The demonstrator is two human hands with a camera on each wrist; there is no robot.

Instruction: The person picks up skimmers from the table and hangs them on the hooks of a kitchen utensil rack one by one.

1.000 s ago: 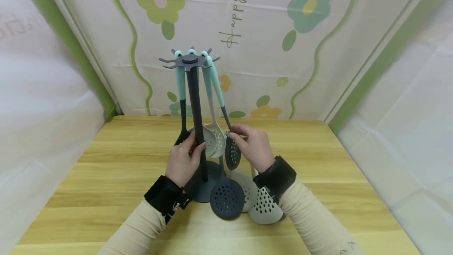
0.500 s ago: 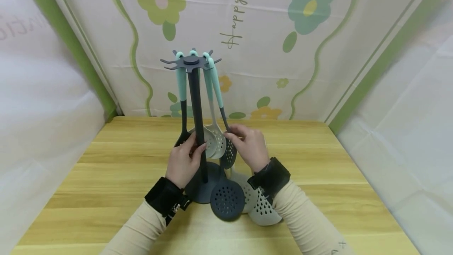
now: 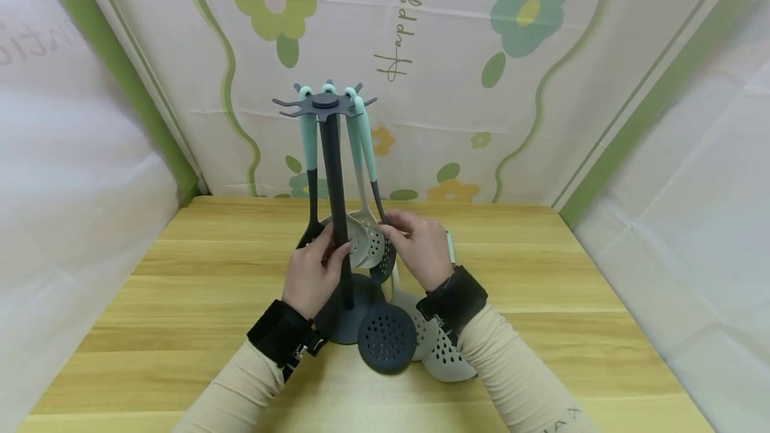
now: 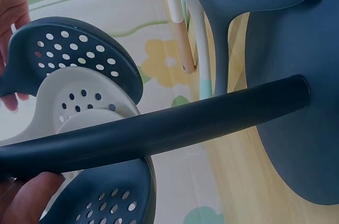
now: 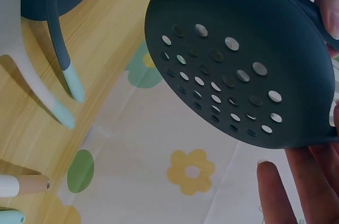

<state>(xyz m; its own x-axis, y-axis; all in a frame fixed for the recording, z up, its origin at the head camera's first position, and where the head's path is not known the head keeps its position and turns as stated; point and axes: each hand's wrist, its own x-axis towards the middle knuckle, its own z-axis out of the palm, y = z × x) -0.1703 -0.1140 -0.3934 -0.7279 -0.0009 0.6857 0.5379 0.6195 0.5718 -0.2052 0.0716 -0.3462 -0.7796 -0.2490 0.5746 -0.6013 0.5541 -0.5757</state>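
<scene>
My left hand (image 3: 313,272) grips the black pole (image 3: 333,172) of an upright utensil stand below its hooked top (image 3: 325,104). My right hand (image 3: 424,249) pinches a dark skimmer (image 5: 228,75) near where its neck meets the perforated head. The mint handle of this skimmer reaches up to the right side of the hooked top. Beside it, a light grey skimmer (image 3: 376,246) and a light grey perforated utensil (image 3: 359,244) hang from the stand. At the left hangs a dark utensil (image 3: 312,199), its head partly hidden by my left hand.
In front of and to the right of the stand's round base (image 3: 343,326) lie a second dark skimmer (image 3: 388,339), a light grey skimmer (image 3: 426,333) and a light grey perforated utensil (image 3: 446,361). A wood-tipped white handle (image 5: 26,185) lies farther back on the wooden table (image 3: 180,326).
My right hand has moved slightly left, bringing the dark skimmer's head closer to the pole and the hanging light grey skimmer. My left hand keeps its hold on the pole.
</scene>
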